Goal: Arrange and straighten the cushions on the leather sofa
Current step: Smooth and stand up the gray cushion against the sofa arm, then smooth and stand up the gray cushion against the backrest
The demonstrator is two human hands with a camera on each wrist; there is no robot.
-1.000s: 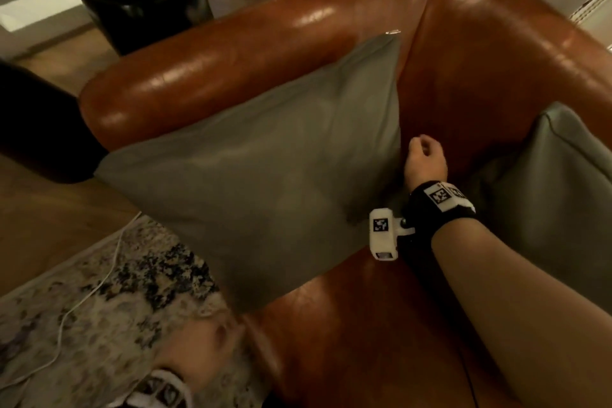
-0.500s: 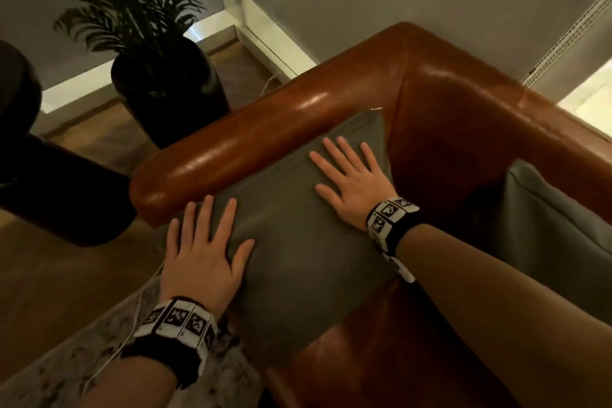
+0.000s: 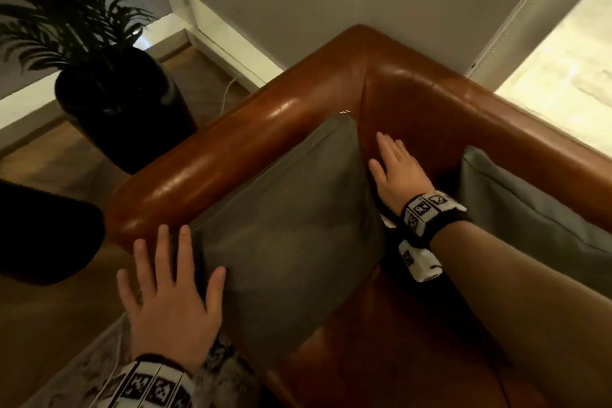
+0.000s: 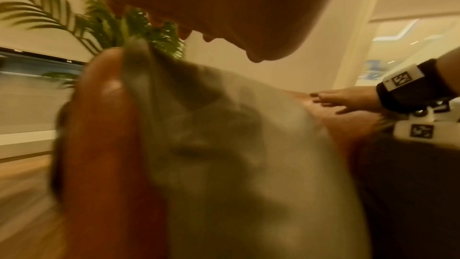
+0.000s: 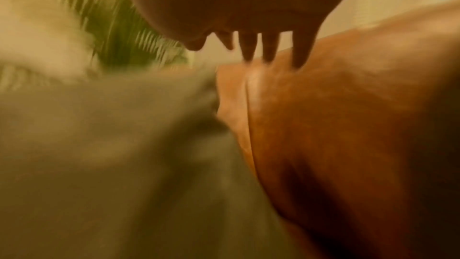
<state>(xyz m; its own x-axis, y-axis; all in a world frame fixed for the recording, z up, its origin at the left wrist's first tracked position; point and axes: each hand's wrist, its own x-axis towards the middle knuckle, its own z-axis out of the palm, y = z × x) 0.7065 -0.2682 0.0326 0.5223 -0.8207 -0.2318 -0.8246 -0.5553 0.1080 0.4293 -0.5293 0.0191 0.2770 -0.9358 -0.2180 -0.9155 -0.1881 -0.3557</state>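
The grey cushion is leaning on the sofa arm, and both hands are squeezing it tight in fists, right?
Not quite. The grey cushion does lean on the sofa arm, but the head view shows no fists: the left hand and right hand are flat with straight fingers at its edges.

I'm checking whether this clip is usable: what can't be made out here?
- Second cushion: head view, cut off by the right edge and the forearm.
- Left hand contact with the grey cushion: left wrist view is motion-blurred.
- Right hand fingertips on the sofa: right wrist view blurred.
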